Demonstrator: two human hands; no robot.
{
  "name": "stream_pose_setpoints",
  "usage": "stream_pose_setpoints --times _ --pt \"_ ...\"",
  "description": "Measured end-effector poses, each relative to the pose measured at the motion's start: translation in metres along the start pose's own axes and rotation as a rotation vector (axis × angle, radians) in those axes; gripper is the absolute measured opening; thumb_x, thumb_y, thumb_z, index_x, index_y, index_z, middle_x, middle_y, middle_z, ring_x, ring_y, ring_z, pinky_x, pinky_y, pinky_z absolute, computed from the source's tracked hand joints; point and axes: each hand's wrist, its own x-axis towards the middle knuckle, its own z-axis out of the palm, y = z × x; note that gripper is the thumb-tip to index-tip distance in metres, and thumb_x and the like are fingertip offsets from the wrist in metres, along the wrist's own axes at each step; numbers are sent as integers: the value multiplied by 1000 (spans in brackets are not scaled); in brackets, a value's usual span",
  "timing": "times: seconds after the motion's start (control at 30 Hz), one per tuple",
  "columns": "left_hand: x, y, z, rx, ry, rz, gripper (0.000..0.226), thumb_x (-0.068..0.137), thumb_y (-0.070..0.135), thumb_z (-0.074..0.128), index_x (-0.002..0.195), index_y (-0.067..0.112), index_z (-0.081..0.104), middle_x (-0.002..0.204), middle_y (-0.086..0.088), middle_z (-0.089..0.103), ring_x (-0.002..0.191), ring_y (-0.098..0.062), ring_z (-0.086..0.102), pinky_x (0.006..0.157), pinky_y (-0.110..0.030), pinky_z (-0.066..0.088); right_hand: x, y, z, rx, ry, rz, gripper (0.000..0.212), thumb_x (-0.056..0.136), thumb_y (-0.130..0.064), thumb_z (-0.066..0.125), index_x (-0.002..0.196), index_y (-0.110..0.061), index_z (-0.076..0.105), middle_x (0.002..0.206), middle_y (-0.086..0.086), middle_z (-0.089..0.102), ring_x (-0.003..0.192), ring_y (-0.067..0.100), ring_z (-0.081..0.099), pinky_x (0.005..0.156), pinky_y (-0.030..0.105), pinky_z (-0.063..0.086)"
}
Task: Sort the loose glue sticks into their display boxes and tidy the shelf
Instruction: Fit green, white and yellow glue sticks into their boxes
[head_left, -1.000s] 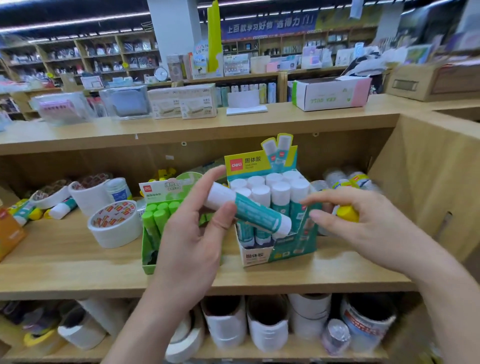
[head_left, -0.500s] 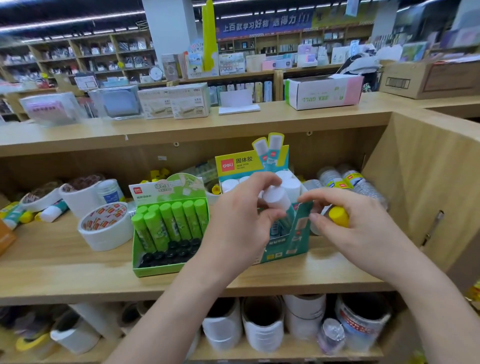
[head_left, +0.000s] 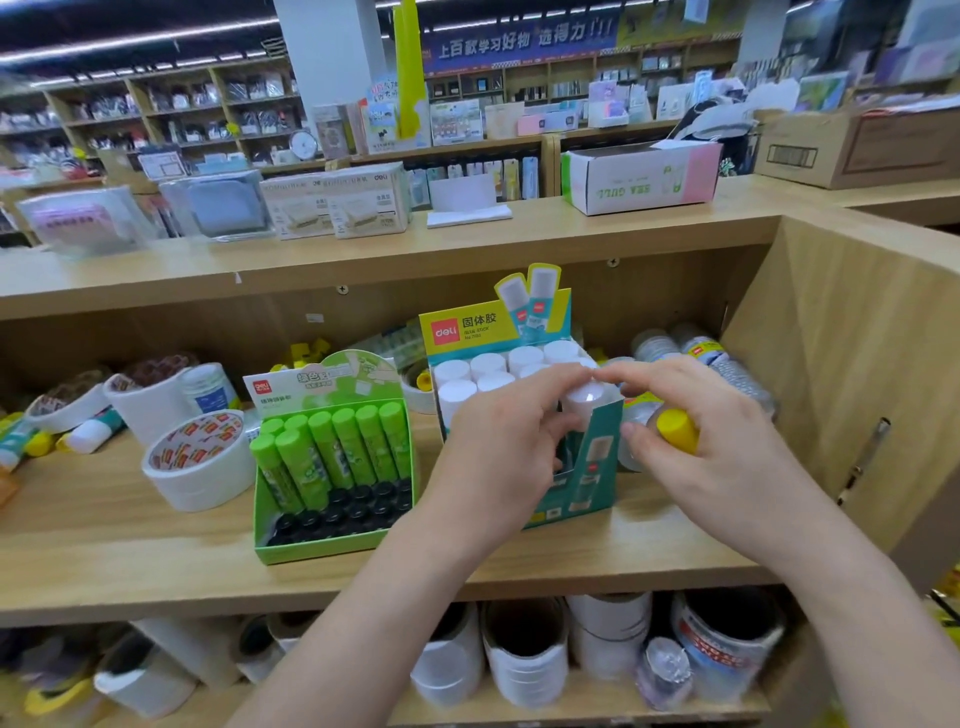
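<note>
Both hands meet over the front right corner of the teal display box (head_left: 597, 467). The left hand (head_left: 498, 452) has its fingers curled round a white-capped glue stick (head_left: 587, 400), which stands upright in that corner of the box, its cap level with the other white caps (head_left: 488, 364) packed in rows behind it. The right hand (head_left: 727, 457) grips a yellow-capped stick (head_left: 678, 430) in its curled lower fingers, with only the cap showing, while its forefinger reaches out straight to the top of the white cap, almost tip to tip with the left forefinger.

The teal box sits on the wooden shelf (head_left: 104, 545) with its yellow header card upright at the back. Just beside it on the left stands a green display box (head_left: 332, 545) holding green glue sticks (head_left: 337, 447) that lean back in its rear rows; its front rows show dark round shapes. Left of that lies a white tape roll (head_left: 197, 457) with red print inside its ring, and behind it stand further white rolls (head_left: 150, 400). At the far left edge of the shelf a loose glue stick (head_left: 91, 434) with a white cap lies on its side, well apart from both boxes. Clear-wrapped rolls (head_left: 727, 364) are stacked behind the right hand, against the side panel. On the shelf below, more tape rolls (head_left: 524, 649) stand side by side. On the counter above rests a white and pink carton (head_left: 644, 176).
</note>
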Motion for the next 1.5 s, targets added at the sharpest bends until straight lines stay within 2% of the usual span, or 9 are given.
stream_pose_setpoints --times 0.23,0.47,0.6,0.77,0.87,1.0,1.2,1.37,1.5 --pt "4 4 3 195 112 126 27 84 15 65 110 17 70 104 4 72 94 -9 59 76 -30 52 4 3 0 -82 51 -85 34 84 -12 55 111 -26 70 109 -11 62 104 -1 54 90 4 36" --pt "0 1 -2 458 73 258 47 80 21 36 112 15 70 116 3 70 85 -22 71 51 -35 57 7 0 1 -175 46 -79 36 79 -11 50 104 -22 73 105 -12 64 99 8 60 85 26 49" --pt "-5 1 -3 482 -12 160 56 79 25 29 125 19 62 129 8 62 98 -18 67 60 -36 58 7 -3 2 -60 17 -16 43 69 -10 49 103 -25 71 103 -17 64 101 -4 55 85 4 38" --pt "-14 2 -2 234 -34 44 49 89 14 41 136 21 51 140 9 52 124 -6 48 97 -31 46 -3 -14 5 593 193 248 35 67 -4 47 91 -18 67 74 -17 61 55 3 48 52 11 36" --pt "-28 16 -2 48 143 10 28 89 16 54 113 26 64 105 15 66 86 0 58 68 -17 47 -6 -28 2 1365 288 379 31 72 7 40 90 -11 59 74 5 60 60 13 47 49 20 38" --pt "-47 42 -1 -350 62 -146 15 81 39 64 93 29 63 80 13 66 67 -7 59 56 -17 45 -9 -38 6 1622 276 417 23 73 -1 46 88 -16 56 76 3 59 66 14 52 60 22 46" --pt "-57 45 2 -498 150 -215 23 70 34 75 89 27 64 79 4 70 70 -16 65 55 -20 50 -14 -49 16 1599 215 383 14 81 -8 51 87 -17 59 80 3 60 71 13 56 66 23 48" --pt "-62 38 -21 -663 288 -347 16 80 24 68 84 9 67 68 -14 70 59 -20 67 54 -24 52 -19 -49 18 1003 -26 217 24 82 -33 63 106 -28 66 88 -4 61 74 10 52 65 20 46" --pt "-67 28 -37 -732 301 -459 24 86 34 64 71 17 69 59 -11 65 48 -18 58 45 -20 45 -16 -65 29 877 21 156 31 75 -20 77 103 -23 66 79 -2 66 65 5 58 63 15 47"
